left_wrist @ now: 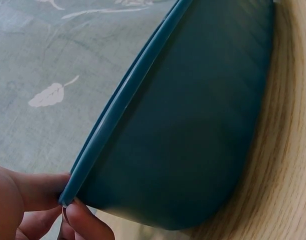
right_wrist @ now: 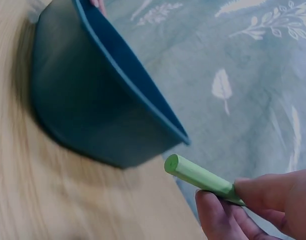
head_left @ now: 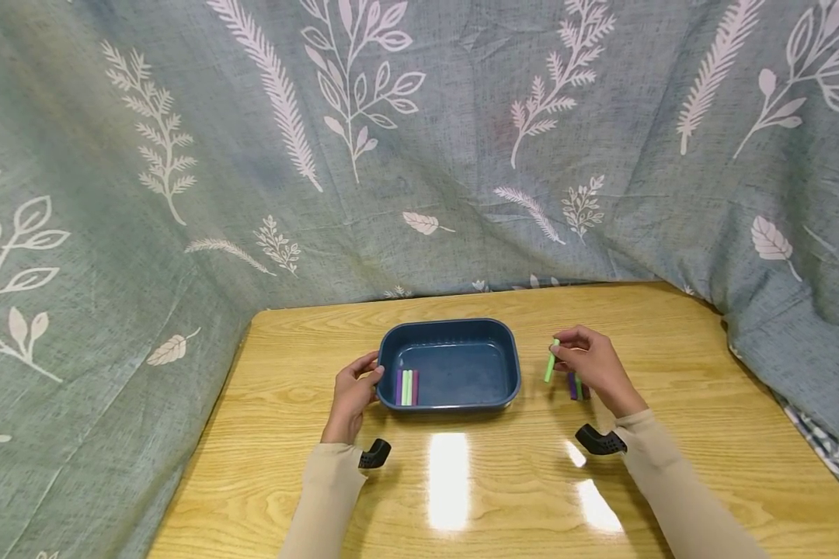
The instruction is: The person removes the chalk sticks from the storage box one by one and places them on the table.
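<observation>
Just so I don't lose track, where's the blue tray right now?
In the head view, the blue tray sits on the wooden table between the left hand, which grips its left end, and the right hand, beyond its right end.

One blue tub (head_left: pixel 519 365) holds four sticks: one purple stick (head_left: pixel 399 387), two pale-green sticks (head_left: pixel 405 387), one maroon stick (head_left: pixel 416 387). One green stick (head_left: pixel 551 365) is held; at least three more sticks (head_left: pixel 572 386), partly hidden, lie on one bench (head_left: pixel 287 365). Two hands: left hand (head_left: pixel 350 394), right hand (head_left: pixel 597 369).

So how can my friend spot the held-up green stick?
Find the blue tray on the wooden table. To its right, the right hand pinches the green stick. Only this one is held; other sticks sit in the tray or by that hand.
</observation>
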`<state>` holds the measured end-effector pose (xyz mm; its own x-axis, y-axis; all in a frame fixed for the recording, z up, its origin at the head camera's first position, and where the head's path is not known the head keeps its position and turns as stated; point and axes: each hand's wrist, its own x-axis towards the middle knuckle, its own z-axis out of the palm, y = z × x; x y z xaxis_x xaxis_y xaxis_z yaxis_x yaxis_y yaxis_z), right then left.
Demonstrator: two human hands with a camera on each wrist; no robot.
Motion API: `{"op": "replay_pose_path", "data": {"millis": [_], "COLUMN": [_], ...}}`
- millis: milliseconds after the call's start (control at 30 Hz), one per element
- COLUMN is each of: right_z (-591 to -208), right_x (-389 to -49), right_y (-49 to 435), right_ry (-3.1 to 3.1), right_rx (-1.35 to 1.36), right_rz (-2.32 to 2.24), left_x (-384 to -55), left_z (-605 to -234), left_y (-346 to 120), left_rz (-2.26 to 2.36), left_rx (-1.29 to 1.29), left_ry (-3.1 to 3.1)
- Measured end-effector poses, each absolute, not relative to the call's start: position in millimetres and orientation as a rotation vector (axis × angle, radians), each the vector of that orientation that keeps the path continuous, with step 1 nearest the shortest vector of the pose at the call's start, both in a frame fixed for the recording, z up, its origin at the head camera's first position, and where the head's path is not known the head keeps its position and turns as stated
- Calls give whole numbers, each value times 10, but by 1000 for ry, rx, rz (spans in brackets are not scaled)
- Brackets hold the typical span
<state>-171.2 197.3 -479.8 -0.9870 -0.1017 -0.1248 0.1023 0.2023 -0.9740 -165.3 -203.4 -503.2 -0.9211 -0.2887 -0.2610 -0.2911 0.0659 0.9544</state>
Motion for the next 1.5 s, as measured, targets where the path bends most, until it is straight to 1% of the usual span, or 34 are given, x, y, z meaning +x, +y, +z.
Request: {"op": "replay_pose_path", "data": {"millis": [300,767,1200,1500], "right_z": [-4894,-5082,-5173,-5195], "right_x": [-1612,-1571,-1592,-1610], "right_y": [2253,2620,2633,2603], "right_ry": [2375,2424,2445,2406], "right_rx": [55,149,151,142], "right_rz": [-1824,-1739,-1670,-1745], "left_x": [-1652,-1649,-1647,-1649], "left_z": [-5028,-4997,-5003,-5010], "left_y": [-2037,-2045,-2037,-2048], "left_rz": [2040,2036,2032,2018], "left_rx": [-630,-617,-639,-625], "left_ry": [2279,2274,2272,2277]}}
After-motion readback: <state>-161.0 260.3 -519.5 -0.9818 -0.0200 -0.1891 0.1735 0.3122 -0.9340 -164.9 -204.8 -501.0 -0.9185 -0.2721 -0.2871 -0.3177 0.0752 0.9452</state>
